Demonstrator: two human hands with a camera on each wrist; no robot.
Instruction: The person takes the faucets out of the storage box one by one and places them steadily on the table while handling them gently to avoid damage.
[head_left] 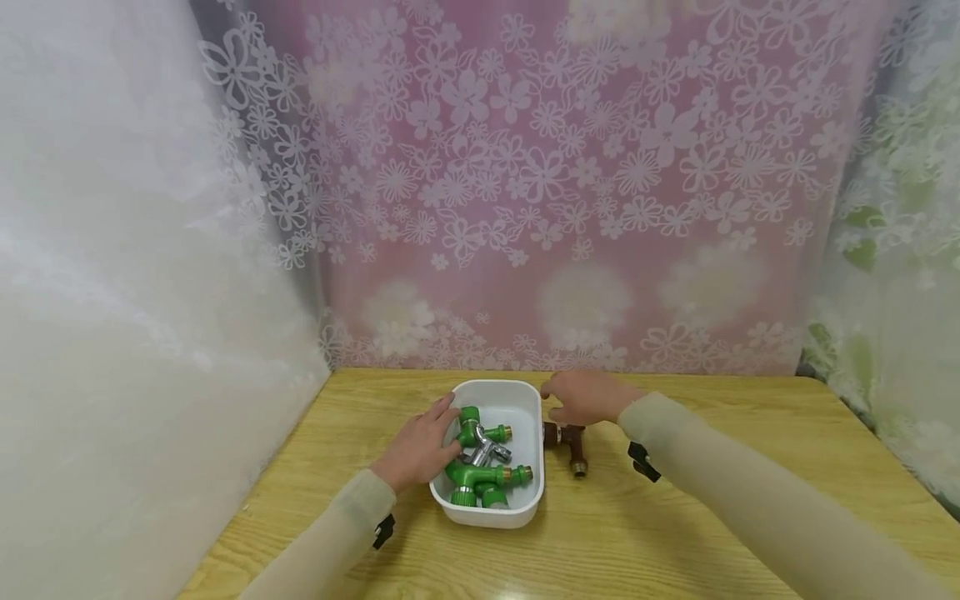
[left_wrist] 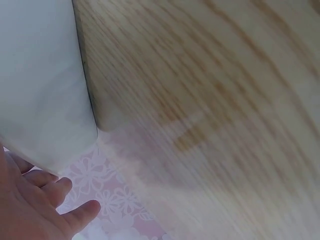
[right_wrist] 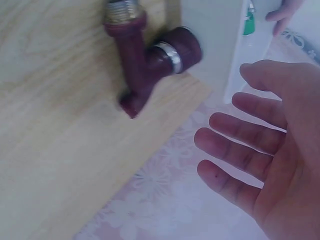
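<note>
A white plastic tub [head_left: 491, 518] stands on the wooden table with several green taps [head_left: 472, 475] and a chrome tap [head_left: 486, 450] inside. My left hand [head_left: 420, 446] rests at its left rim, fingers loosely extended, thumb side reaching over the edge. In the left wrist view, some fingertips of that hand [left_wrist: 35, 205] show beside the tub's outer wall [left_wrist: 40, 70]. Outside the tub, on the right, lies a dark brown tap [head_left: 573, 442] with a threaded brass end. My right hand [head_left: 588, 396] hovers by the tub's far right corner, close over this tap, fingers spread and holding nothing.
The wood-grain table [head_left: 675, 517] runs back to a pink flowered curtain [head_left: 562, 208]. A pale sheet [head_left: 150, 250] hangs along the left side, another curtain [head_left: 900, 250] along the right. Each sleeve has a black strap piece at the wrist.
</note>
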